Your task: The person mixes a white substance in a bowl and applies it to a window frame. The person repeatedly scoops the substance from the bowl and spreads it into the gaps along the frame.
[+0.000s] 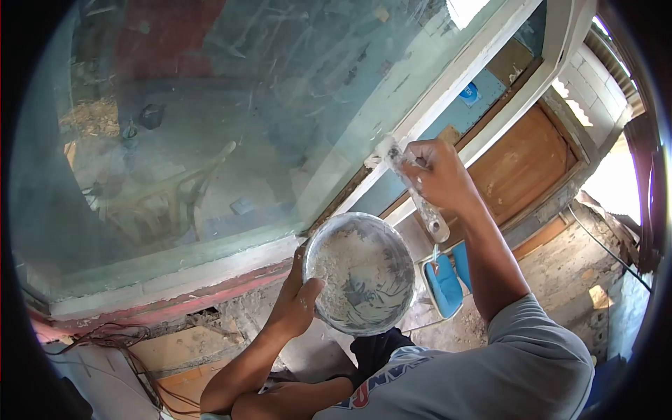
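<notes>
Two bare hands in the head view, your left hand clamped on the rim of a bowl of pale paste, your right hand with fingers closed around a smeared tool, its tip by the white frame.

Round grey bowl: in my left hand, before the large greenish glass pane.
Pale smooth paste: in the bowl.
Long paste-smeared hand tool: in my right hand, beyond and right of the bowl.
Brown wooden panel: right of the pane.
Blue padded seat: right of the bowl.
Thin reddish-brown cables: left of the bowl.
</notes>
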Available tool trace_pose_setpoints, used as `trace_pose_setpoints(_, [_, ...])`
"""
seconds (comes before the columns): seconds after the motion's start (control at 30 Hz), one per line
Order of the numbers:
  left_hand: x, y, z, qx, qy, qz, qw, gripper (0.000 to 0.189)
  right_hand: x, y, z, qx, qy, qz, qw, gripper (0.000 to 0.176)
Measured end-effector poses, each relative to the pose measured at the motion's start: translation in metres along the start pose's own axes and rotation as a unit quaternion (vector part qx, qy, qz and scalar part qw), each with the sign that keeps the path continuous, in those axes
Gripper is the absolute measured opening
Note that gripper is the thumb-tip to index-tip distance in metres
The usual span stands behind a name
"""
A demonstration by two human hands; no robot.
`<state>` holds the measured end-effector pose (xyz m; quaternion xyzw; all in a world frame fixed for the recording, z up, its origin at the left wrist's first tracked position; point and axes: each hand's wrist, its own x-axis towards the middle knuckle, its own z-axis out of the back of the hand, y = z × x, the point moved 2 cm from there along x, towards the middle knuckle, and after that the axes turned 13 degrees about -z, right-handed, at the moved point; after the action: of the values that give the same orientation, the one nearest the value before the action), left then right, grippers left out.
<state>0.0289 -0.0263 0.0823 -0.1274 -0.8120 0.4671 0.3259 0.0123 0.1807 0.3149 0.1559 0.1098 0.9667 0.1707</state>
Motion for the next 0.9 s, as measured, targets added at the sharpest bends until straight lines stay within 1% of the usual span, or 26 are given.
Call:
trace_pose_setpoints(0.03, [0.001,0.001,0.001,-0.006,-0.005,-0.003,1.0,0.07,0.003,-0.002,-0.001,-0.009,0.002,0.022,1.0,0.02])
trace_pose_setpoints(0.07, [0.0,0.003,0.001,0.01,-0.009,-0.024,1.0,0.07,0.007,-0.003,-0.002,-0.017,0.005,0.045,0.999,0.018])
trace_pose_setpoints(0.1, [0.001,0.003,0.002,0.009,-0.011,-0.027,1.0,0.07,0.01,-0.005,-0.001,-0.019,0.004,0.049,0.999,0.018])
trace_pose_setpoints(0.17, [0.0,0.0,0.003,-0.003,-0.015,-0.026,1.0,0.07,0.01,-0.015,-0.002,-0.064,-0.004,0.003,0.998,0.017])
trace_pose_setpoints(0.2, [0.0,-0.001,0.002,-0.003,-0.016,-0.024,1.0,0.07,0.007,-0.009,-0.001,-0.065,0.001,-0.023,0.998,0.017])
trace_pose_setpoints(0.23, [0.002,-0.003,0.002,-0.006,-0.015,-0.026,1.0,0.07,0.007,-0.003,-0.002,-0.065,0.002,-0.024,0.998,0.017])
trace_pose_setpoints(0.3, [0.002,-0.002,0.001,-0.008,-0.007,-0.022,1.0,0.07,0.005,0.007,-0.007,-0.116,-0.031,-0.028,0.992,0.019])
trace_pose_setpoints(0.33, [0.002,0.0,0.001,-0.011,-0.01,-0.024,1.0,0.071,0.007,0.011,-0.01,-0.101,-0.005,-0.046,0.994,0.023])
trace_pose_setpoints(0.37, [0.002,0.001,0.001,-0.014,-0.014,-0.024,1.0,0.071,0.009,0.01,-0.011,-0.098,-0.004,-0.052,0.994,0.023])
trace_pose_setpoints(0.47, [0.0,0.003,0.002,-0.006,0.001,-0.029,1.0,0.071,0.002,0.008,-0.013,-0.119,-0.021,-0.037,0.992,0.026])
trace_pose_setpoints(0.57, [0.0,-0.003,0.005,-0.003,-0.004,-0.033,0.999,0.072,-0.012,0.012,-0.002,-0.143,-0.02,0.006,0.989,0.025])
trace_pose_setpoints(0.6, [-0.001,-0.003,0.006,0.0,-0.008,-0.031,0.999,0.072,-0.019,0.015,0.0,-0.072,0.016,-0.047,0.996,0.023])
trace_pose_setpoints(0.7, [-0.003,-0.003,0.009,-0.03,-0.019,-0.033,0.999,0.073,-0.021,0.006,-0.018,-0.053,0.01,-0.031,0.998,0.021])
trace_pose_setpoints(0.73, [-0.004,-0.005,0.009,-0.031,-0.021,-0.034,0.999,0.073,-0.018,0.003,-0.025,-0.047,0.022,-0.022,0.998,0.02])
trace_pose_setpoints(0.8, [-0.004,-0.01,0.01,-0.011,-0.044,-0.001,0.999,0.073,-0.009,-0.003,-0.037,-0.043,0.012,-0.003,0.999,0.02])
trace_pose_setpoints(0.83, [-0.004,-0.01,0.01,-0.01,-0.046,-0.001,0.999,0.073,-0.007,-0.003,-0.04,-0.037,0.003,0.012,0.999,0.02])
trace_pose_setpoints(0.87, [-0.004,-0.01,0.01,0.01,-0.047,0.001,0.999,0.073,-0.003,-0.005,-0.042,-0.036,0.021,-0.023,0.999,0.022])
trace_pose_setpoints(0.9, [-0.005,-0.01,0.011,0.03,-0.048,0.004,0.998,0.073,-0.001,-0.007,-0.043,-0.034,0.024,-0.024,0.999,0.022])
